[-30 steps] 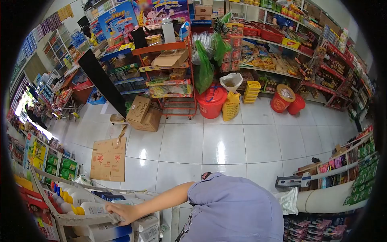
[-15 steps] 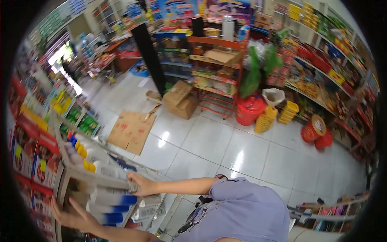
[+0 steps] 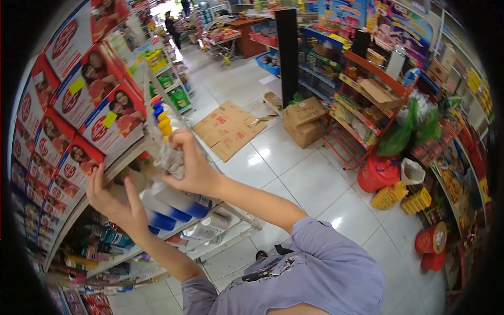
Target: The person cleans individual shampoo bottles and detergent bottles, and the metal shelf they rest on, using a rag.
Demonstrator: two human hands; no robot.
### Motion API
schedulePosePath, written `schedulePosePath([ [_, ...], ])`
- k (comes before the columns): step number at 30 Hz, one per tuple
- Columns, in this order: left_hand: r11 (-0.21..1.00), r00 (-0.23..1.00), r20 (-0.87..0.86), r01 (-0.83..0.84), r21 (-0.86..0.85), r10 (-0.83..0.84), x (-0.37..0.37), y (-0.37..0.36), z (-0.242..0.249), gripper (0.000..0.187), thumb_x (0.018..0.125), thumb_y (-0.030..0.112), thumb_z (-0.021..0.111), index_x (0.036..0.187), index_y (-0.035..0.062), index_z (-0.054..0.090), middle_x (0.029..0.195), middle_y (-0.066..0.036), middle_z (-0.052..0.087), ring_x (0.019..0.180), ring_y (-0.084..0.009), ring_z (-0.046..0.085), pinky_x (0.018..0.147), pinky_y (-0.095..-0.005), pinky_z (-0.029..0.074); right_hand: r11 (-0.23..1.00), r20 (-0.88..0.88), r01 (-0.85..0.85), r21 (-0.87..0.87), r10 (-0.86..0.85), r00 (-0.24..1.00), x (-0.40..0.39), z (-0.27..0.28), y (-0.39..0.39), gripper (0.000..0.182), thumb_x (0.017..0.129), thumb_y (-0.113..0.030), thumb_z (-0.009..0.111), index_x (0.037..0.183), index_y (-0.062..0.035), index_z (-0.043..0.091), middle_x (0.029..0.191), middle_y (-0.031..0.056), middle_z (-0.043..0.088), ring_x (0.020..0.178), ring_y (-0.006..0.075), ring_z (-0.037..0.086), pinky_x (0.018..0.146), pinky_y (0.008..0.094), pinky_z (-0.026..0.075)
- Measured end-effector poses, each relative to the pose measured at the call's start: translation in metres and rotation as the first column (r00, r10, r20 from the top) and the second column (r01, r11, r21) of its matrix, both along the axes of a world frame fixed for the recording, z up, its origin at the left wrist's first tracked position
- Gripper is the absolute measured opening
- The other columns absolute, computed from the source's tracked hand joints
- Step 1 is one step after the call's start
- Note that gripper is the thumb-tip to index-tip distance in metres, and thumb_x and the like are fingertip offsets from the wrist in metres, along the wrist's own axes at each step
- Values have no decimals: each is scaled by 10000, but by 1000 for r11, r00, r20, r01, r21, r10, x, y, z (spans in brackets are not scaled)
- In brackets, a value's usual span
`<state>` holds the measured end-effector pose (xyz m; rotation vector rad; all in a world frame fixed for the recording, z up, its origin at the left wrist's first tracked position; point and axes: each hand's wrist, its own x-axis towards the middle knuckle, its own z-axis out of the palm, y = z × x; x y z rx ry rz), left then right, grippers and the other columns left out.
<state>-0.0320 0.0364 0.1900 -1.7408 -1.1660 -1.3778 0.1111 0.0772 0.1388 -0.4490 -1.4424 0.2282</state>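
My right hand (image 3: 193, 170) is closed on a grey cloth (image 3: 169, 157) and presses it against the front edge of a white shelf (image 3: 127, 152). My left hand (image 3: 118, 206) is lower and to the left, fingers spread, holding nothing, and it touches white bottles with blue caps (image 3: 176, 209) lying under that shelf. Red product boxes (image 3: 102, 123) stand on the shelf above the cloth. Bottles with yellow and blue caps (image 3: 164, 122) sit just behind my right hand.
Flattened cardboard (image 3: 228, 128) lies on the white tile floor, with stacked cardboard boxes (image 3: 304, 122) beyond it. An orange rack (image 3: 367, 102), a black pillar (image 3: 287, 52), a red bucket (image 3: 379, 174) and yellow baskets (image 3: 401, 197) stand to the right. Lower shelves (image 3: 100, 247) hold more bottles.
The view has swung left toward the shelving. My right hand has slid the cloth up along the shelf edge. My left hand came into view and rose to the bottles.
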Motion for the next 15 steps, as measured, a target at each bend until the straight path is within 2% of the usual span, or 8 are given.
schedulePosePath([
  [4, 1000, 1000, -9, -26, -7, 26, 2, -1, 1, 439, 688, 113, 572, 1105, 43, 451, 1121, -123, 419, 1079, -270, 345, 905, -367, 254, 999, -23, -36, -20, 35, 999, 0, -10, 0, 544, 514, -8, 651, 907, -56, 278, 893, 138, 352, 817, 253, 395, 747, 296, 339],
  [7, 1000, 1000, 18, -9, -12, 9, 3, -1, 0, 442, 685, 120, 568, 1103, 40, 448, 1113, -120, 418, 1074, -272, 346, 907, -369, 247, 1000, -8, 0, -8, 0, 1000, 2, -26, -3, 545, 537, -43, 674, 913, -49, 280, 837, 128, 340, 767, 265, 388, 688, 310, 348],
  [9, 1000, 1000, 7, -26, -10, 26, 3, -1, 0, 445, 684, 121, 567, 1104, 40, 445, 1113, -120, 417, 1072, -272, 346, 907, -370, 247, 995, 20, -38, -93, 40, 999, 3, -45, -5, 554, 519, -29, 673, 890, -70, 263, 891, 143, 358, 795, 251, 396, 739, 310, 339],
  [15, 999, 999, 7, -33, -12, 33, 6, -2, 1, 452, 680, 120, 565, 1106, 36, 441, 1110, -120, 419, 1069, -271, 345, 908, -370, 246, 983, 88, 9, -184, 7, 996, 6, -132, -10, 558, 524, -48, 685, 885, -74, 260, 887, 149, 360, 790, 256, 391, 726, 320, 337],
])
